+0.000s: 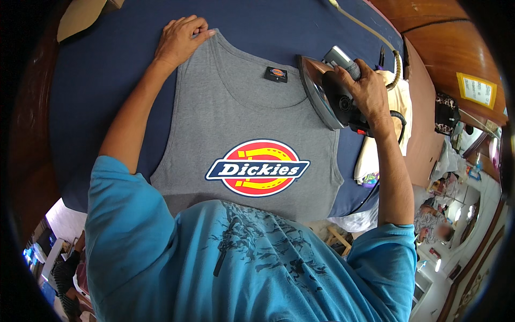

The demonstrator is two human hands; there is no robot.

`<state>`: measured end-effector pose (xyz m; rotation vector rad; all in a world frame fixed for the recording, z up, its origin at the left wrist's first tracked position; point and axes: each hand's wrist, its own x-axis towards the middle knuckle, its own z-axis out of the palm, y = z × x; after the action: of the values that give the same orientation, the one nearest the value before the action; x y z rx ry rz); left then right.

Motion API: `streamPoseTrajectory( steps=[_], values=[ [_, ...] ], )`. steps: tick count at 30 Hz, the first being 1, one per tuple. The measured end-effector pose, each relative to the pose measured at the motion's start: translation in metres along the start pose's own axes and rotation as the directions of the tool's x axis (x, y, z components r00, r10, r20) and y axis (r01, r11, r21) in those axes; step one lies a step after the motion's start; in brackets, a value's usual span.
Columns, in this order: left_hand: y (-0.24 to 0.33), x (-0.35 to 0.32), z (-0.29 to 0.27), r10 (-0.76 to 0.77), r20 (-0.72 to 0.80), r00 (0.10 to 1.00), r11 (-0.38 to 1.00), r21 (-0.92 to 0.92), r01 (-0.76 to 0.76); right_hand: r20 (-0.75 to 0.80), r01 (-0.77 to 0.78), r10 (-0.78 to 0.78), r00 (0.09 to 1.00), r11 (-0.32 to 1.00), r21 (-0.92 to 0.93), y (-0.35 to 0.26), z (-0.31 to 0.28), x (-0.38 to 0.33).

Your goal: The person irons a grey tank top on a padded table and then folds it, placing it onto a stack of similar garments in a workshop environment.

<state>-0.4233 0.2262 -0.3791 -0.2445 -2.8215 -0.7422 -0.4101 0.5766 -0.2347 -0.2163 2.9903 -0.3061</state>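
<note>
A grey tank top [241, 121] with a red, yellow and blue printed emblem lies spread out, its neckline away from me. My left hand [184, 36] pinches the top of its left shoulder strap between thumb and fingers. My right hand [367, 91] is wrapped round the handle of a clothes iron [325, 94]. The iron rests over the right shoulder strap, hiding it, with its soleplate edge beside the neckline. A dark label [276, 74] shows inside the back of the neck.
A dark blue cloth [123, 70] covers the ironing surface. The iron's cord [370, 27] runs up at the right, above a folded cream cloth [398, 96]. Cardboard [80, 19] sits at the far left corner. Another person [432, 225] is in the background at right.
</note>
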Motion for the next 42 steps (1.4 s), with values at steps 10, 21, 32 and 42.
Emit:
streamPoseTrajectory(
  steps=[10, 21, 32, 42],
  values=[
    [0.001, 0.0, -0.004, 0.013, 0.008, 1.0, 1.0, -0.008, -0.013, 0.147, 0.256, -0.246, 0.958, 0.966, -0.046, -0.028, 0.005, 0.0],
    [-0.013, 0.018, -0.01, 0.244, 0.113, 0.963, 0.968, 0.032, -0.249, 0.132, 0.465, -0.466, 0.875, 0.885, 0.039, -0.11, 0.017, 0.004],
    [-0.014, 0.029, -0.016, 0.279, 0.211, 0.937, 0.96, -0.031, -0.279, 0.237, 0.5, -0.486, 0.841, 0.866, 0.003, -0.199, 0.042, -0.014],
    [-0.02, 0.037, -0.019, 0.157, 0.292, 0.944, 0.985, -0.12, -0.127, 0.218, 0.267, -0.337, 0.916, 0.918, 0.295, -0.183, 0.047, -0.014]
  ],
)
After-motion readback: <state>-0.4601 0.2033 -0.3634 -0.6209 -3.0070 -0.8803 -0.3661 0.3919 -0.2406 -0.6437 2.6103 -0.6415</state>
